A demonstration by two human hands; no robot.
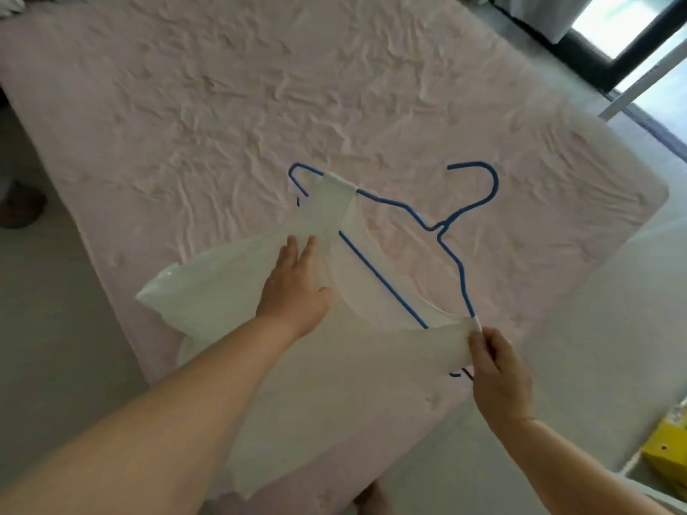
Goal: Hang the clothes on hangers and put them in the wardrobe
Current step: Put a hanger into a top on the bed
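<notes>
A blue wire hanger (pixel 451 219) lies on the pink bed (pixel 223 117), hook pointing to the far right. A thin white sleeveless top (pixel 334 384) is on it, one strap over each hanger end, its body spread toward me over the bed's near edge. My left hand (pixel 295 286) rests flat on the top's fabric with straight fingers, just below the far strap. My right hand (pixel 496 373) pinches the near strap and the hanger's near end between thumb and fingers.
The wrinkled pink sheet covers the bed's whole top. Grey floor (pixel 55 328) runs along the left and right of the bed. A yellow box (pixel 667 453) sits on the floor at the lower right. A dark window frame (pixel 613 50) is at the far right.
</notes>
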